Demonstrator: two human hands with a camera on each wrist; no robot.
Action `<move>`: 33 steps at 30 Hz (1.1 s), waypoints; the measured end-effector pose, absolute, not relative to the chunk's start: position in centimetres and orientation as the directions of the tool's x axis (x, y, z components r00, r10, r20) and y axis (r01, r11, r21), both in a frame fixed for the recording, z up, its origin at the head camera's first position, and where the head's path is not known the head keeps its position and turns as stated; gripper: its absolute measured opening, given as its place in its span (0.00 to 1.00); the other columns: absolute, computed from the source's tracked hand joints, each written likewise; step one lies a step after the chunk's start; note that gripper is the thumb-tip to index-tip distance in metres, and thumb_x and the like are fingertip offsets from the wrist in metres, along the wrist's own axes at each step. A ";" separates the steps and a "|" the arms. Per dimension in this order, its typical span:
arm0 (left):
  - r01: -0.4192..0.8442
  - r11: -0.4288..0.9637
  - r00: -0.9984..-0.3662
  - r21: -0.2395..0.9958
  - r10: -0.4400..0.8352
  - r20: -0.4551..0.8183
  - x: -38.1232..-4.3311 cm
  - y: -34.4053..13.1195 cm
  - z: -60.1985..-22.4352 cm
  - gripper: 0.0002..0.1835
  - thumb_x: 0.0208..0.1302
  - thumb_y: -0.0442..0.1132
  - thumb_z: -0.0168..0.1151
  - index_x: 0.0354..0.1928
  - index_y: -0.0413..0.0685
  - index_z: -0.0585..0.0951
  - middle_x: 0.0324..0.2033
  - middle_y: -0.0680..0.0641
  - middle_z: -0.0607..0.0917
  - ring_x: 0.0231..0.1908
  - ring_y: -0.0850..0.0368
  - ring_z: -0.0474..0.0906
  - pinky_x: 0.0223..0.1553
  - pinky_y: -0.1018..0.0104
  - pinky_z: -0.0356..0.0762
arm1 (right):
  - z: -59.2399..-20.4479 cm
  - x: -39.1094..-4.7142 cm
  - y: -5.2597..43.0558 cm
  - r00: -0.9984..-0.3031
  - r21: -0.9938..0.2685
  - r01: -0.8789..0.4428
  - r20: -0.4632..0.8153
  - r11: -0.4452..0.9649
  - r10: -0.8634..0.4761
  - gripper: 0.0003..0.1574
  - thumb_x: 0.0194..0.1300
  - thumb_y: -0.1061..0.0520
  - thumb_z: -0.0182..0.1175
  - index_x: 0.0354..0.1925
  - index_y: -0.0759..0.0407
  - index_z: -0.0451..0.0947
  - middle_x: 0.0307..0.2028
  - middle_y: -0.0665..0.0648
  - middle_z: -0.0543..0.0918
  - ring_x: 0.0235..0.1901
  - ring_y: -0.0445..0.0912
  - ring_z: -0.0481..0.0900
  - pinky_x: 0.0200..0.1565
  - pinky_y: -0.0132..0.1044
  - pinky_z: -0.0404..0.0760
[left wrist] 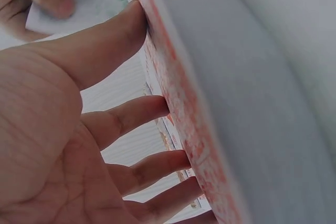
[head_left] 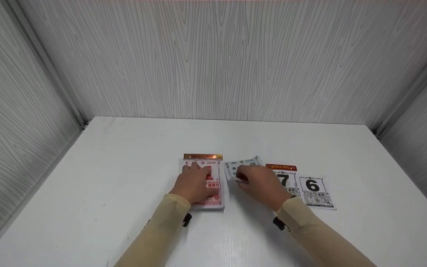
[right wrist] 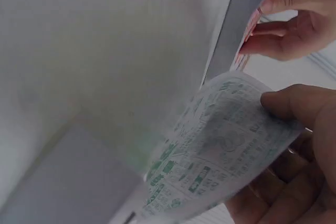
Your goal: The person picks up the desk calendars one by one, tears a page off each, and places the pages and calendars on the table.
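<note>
A thick tear-off calendar pad with red print lies on the table, a shiny orange-gold strip along its top. Fingers spread, my left hand rests on the pad's front page. In the left wrist view its fingertips touch the red-printed page beside the pad's thick white edge. Just right of the pad, my right hand pinches a loose calendar sheet between thumb and fingers. Green print covers the side of this sheet seen in the right wrist view, where the sheet bends in a curve.
Right of my right hand lies a calendar page with a black 7 under a red strip; the hand partly covers it. Beside it is a page with a black 6. Wood-grain panels enclose the white table at the back and sides.
</note>
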State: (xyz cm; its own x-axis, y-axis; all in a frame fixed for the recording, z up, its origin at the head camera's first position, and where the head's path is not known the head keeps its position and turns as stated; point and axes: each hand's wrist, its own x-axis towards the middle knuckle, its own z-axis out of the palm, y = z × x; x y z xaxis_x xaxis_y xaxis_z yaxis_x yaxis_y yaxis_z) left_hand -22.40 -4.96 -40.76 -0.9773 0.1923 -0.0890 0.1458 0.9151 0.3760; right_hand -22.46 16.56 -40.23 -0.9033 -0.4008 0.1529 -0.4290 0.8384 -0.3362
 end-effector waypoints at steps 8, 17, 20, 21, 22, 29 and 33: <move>0.126 0.920 -0.978 0.370 0.177 -0.109 -22.2 -4.8 -40.4 0.34 0.59 0.56 0.76 0.65 0.49 0.80 0.60 0.37 0.76 0.58 0.39 0.71 0.61 0.45 0.75 | -41.6 -20.7 16.7 -0.848 -0.320 -0.501 -0.008 0.804 -0.530 0.27 0.63 0.43 0.72 0.55 0.55 0.82 0.41 0.47 0.82 0.39 0.42 0.78 0.45 0.41 0.82; 0.128 0.917 -0.980 0.378 0.176 -0.095 -22.2 -4.9 -40.5 0.34 0.59 0.55 0.77 0.64 0.49 0.81 0.60 0.38 0.77 0.59 0.39 0.72 0.61 0.45 0.75 | -41.3 -19.4 18.1 -0.826 -0.243 -0.557 0.066 0.794 -0.559 0.21 0.69 0.65 0.63 0.60 0.60 0.81 0.58 0.59 0.79 0.60 0.54 0.78 0.60 0.46 0.80; 0.126 0.918 -0.980 0.375 0.173 -0.093 -22.2 -4.9 -40.6 0.34 0.58 0.55 0.77 0.64 0.49 0.81 0.60 0.38 0.77 0.59 0.39 0.72 0.61 0.45 0.75 | -41.4 -19.0 18.1 -0.811 -0.217 -0.574 0.011 0.790 -0.586 0.24 0.67 0.67 0.63 0.61 0.58 0.80 0.60 0.60 0.79 0.60 0.55 0.78 0.61 0.47 0.80; 0.128 0.918 -0.981 0.375 0.174 -0.091 -22.2 -4.9 -40.6 0.33 0.58 0.55 0.77 0.63 0.49 0.81 0.60 0.37 0.77 0.59 0.39 0.72 0.61 0.45 0.75 | -41.5 -18.9 18.1 -0.806 -0.215 -0.577 -0.004 0.788 -0.591 0.25 0.67 0.68 0.63 0.61 0.58 0.80 0.59 0.60 0.79 0.60 0.55 0.78 0.61 0.47 0.80; 0.129 0.918 -0.981 0.375 0.174 -0.090 -22.2 -4.9 -40.6 0.33 0.58 0.55 0.78 0.63 0.49 0.82 0.60 0.37 0.77 0.58 0.38 0.72 0.61 0.45 0.75 | -41.5 -18.8 18.1 -0.803 -0.213 -0.581 -0.011 0.786 -0.596 0.25 0.66 0.67 0.63 0.61 0.58 0.80 0.59 0.60 0.79 0.59 0.55 0.79 0.61 0.48 0.80; 0.133 0.915 -0.979 0.380 0.181 -0.093 -22.3 -4.8 -40.5 0.33 0.58 0.55 0.77 0.63 0.49 0.82 0.59 0.37 0.77 0.58 0.38 0.71 0.61 0.45 0.75 | -41.9 -18.1 17.9 -0.795 -0.235 -0.589 -0.005 0.773 -0.607 0.29 0.65 0.64 0.64 0.65 0.59 0.78 0.60 0.62 0.78 0.58 0.56 0.79 0.58 0.49 0.82; 0.128 0.915 -0.980 0.384 0.177 -0.095 -22.4 -4.7 -40.6 0.32 0.58 0.56 0.77 0.61 0.49 0.82 0.57 0.39 0.78 0.56 0.40 0.72 0.60 0.46 0.76 | -42.3 -17.6 17.7 -0.799 -0.262 -0.573 -0.030 0.776 -0.600 0.32 0.68 0.61 0.62 0.70 0.61 0.73 0.65 0.64 0.73 0.64 0.58 0.75 0.63 0.52 0.78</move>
State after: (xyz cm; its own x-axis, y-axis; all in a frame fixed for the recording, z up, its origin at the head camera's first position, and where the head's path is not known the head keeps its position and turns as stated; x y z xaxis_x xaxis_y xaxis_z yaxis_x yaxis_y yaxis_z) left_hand -22.37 -4.74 -40.58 -0.9797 0.1765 -0.0952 0.1275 0.9147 0.3836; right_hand -17.60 17.66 -42.26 -0.7994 -0.6000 -0.0296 -0.5730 0.7764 -0.2624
